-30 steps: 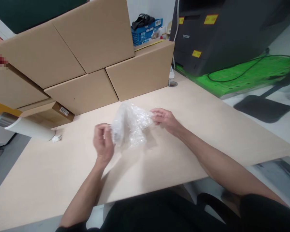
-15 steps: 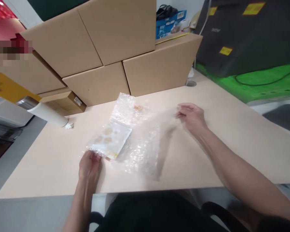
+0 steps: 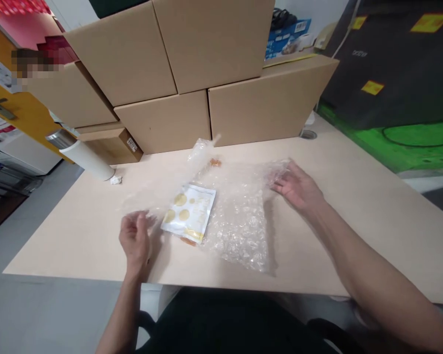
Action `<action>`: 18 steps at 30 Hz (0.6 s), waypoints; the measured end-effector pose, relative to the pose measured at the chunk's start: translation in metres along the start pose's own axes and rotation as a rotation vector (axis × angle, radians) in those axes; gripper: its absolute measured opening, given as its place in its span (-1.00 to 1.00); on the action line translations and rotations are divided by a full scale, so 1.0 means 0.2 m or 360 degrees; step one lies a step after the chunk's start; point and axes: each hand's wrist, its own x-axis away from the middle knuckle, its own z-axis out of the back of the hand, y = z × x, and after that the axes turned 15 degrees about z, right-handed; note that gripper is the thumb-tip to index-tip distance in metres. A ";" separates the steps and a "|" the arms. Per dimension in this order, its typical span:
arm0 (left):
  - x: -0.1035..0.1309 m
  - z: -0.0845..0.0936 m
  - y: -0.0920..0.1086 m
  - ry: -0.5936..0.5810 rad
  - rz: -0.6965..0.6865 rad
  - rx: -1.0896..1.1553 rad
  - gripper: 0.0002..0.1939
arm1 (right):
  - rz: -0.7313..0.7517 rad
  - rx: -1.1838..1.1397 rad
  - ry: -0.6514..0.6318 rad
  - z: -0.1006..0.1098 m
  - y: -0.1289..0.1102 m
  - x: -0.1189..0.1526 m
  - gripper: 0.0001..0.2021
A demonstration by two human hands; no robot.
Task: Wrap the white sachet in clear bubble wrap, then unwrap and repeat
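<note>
A clear sheet of bubble wrap (image 3: pixel 239 231) lies spread across the table. On top of its middle rests a white packet with gold dots (image 3: pixel 192 209). My left hand (image 3: pixel 135 233) pinches the wrap's left edge, raised a little and blurred. The right edge is held up by my right hand (image 3: pixel 297 184), its fingers closed on the plastic. A small orange-brown item (image 3: pixel 188 241) sticks out from under the packet's lower edge. Another orange piece (image 3: pixel 216 162) shows near the wrap's far side; what it is I cannot make out.
Large cardboard boxes (image 3: pixel 162 123) are stacked along the table's back. At the left stand a white bottle with a steel cap (image 3: pixel 90 158) and a crumpled white scrap (image 3: pixel 115 180). A cable hole (image 3: pixel 308 134) sits at the back right of the table (image 3: pixel 354 196).
My left hand has lifted the wrap's left side off the packet, whose printed face now shows plainly. The right side stays held in my right hand. The view has shifted slightly.
</note>
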 end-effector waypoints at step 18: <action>0.06 -0.01 0.02 -0.0420 -0.0359 -0.1259 -0.63 | 0.0105 0.0353 0.0258 -0.04 0.06 0.05 -0.41</action>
